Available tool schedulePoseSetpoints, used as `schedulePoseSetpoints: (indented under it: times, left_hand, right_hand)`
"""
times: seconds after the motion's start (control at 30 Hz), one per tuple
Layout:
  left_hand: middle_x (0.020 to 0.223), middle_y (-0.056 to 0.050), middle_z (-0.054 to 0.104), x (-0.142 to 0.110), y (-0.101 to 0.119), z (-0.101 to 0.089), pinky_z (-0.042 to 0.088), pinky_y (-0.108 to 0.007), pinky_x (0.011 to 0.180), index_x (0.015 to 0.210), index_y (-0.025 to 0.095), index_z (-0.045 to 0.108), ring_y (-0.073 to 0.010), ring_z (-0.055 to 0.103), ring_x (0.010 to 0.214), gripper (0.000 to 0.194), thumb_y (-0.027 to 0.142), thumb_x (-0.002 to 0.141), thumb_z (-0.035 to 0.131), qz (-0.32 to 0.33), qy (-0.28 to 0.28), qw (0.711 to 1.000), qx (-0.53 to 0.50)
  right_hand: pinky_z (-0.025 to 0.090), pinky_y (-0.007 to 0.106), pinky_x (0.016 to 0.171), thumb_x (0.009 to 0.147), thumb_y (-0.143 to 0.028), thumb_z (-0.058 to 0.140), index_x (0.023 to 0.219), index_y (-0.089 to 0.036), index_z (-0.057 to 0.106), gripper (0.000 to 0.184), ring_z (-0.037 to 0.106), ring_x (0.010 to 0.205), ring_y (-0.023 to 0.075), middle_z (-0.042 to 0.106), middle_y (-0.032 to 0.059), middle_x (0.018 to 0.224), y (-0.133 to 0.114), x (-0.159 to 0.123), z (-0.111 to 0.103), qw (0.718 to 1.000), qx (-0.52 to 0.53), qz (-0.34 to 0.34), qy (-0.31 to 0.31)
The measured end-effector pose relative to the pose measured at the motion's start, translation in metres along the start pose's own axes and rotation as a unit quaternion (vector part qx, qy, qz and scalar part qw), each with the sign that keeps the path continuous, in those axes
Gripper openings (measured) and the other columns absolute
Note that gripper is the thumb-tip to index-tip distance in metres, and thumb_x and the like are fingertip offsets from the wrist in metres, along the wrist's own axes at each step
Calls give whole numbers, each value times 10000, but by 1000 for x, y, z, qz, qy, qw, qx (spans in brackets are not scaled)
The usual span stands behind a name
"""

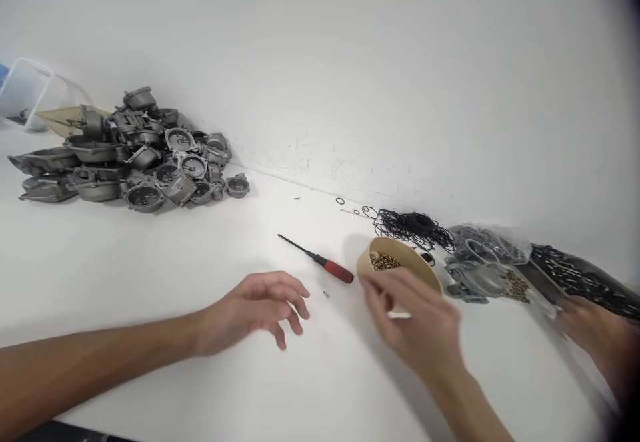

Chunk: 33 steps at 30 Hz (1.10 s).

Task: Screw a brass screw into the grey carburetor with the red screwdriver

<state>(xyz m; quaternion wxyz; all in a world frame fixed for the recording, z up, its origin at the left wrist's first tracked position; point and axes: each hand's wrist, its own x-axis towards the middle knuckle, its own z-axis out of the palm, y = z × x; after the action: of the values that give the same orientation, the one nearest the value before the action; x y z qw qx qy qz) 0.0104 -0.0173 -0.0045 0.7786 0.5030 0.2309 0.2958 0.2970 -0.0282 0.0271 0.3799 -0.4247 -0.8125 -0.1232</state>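
Two bare forearms enter from the near edge. Left hand (255, 309) rests low over the white table (150, 275), fingers loosely spread, holding nothing. Right hand (420, 325), blurred, reaches with fingers parted toward the tan cup (430, 274), just touching its near wall; no grip can be confirmed. Inside the cup lie small brass screws (384, 261), probably light, hard and prone to scatter, best pinched singly. Between the hands lies a red-handled screwdriver (320, 260), rigid, best taken by its handle, with a tiny loose part (327, 293) beside it. Beyond: black O-rings (415, 227), soft and limp. Far left: a heap of grey metal castings (140, 155). Another person's hand (600, 339) works at right.
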Motion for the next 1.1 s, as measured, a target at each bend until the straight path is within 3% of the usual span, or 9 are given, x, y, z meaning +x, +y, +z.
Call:
schedulePoseSetpoints:
  times: [0.1, 0.23, 0.4, 0.67, 0.9, 1.1]
  left_hand:
    - [1290, -125, 648, -1, -4, 7, 574, -358, 866, 1306, 240, 630, -265, 653, 1157, 377, 319, 938, 651, -69, -56, 975, -203]
    - [1452, -140, 590, 0, -9, 2, 496, -444, 1071, 1411, 230, 569, -313, 528, 1387, 466, 432, 992, 535, -96, -31, 955, -278]
    - [1560, -120, 506, 3, -15, -5, 388, -495, 1200, 1496, 239, 503, -319, 396, 1508, 549, 474, 1000, 491, -114, -35, 944, -307]
    - [1584, -83, 480, 6, -15, -8, 376, -508, 1212, 1478, 270, 529, -315, 341, 1539, 559, 531, 988, 463, -130, -34, 943, -303]
    - [1575, -83, 493, 7, -15, -8, 392, -513, 1201, 1453, 275, 555, -320, 365, 1525, 524, 515, 994, 473, -124, -38, 943, -306]
    - [1579, -68, 491, 6, -12, -7, 369, -521, 1217, 1441, 284, 579, -317, 338, 1542, 513, 511, 994, 471, -121, -37, 949, -290]
  right_hand:
    - [529, 260, 542, 967, -160, 601, 1010, -201, 724, 137, 655, 648, 131, 703, 56, 867, -20, -14, 30, 992, 42, 13, -121]
    - [567, 266, 587, 994, -208, 566, 1015, -196, 731, 167, 713, 858, 200, 667, 79, 900, -10, -27, 45, 978, 71, 69, -185]
    - [513, 253, 518, 993, -195, 574, 1003, -218, 733, 161, 624, 652, 127, 667, 56, 904, 0, -28, 46, 970, 91, 102, -199]
    - [515, 253, 542, 988, -152, 555, 976, -207, 672, 129, 646, 685, 138, 676, 58, 897, -3, -27, 41, 971, 111, 94, -191]
    - [565, 266, 587, 986, -199, 581, 1080, -200, 678, 135, 665, 687, 143, 692, 75, 959, -3, -26, 39, 969, 95, 117, -194]
    - [543, 249, 561, 990, -208, 582, 989, -222, 700, 119, 631, 641, 117, 671, 47, 924, 0, -26, 40, 966, 79, 127, -210]
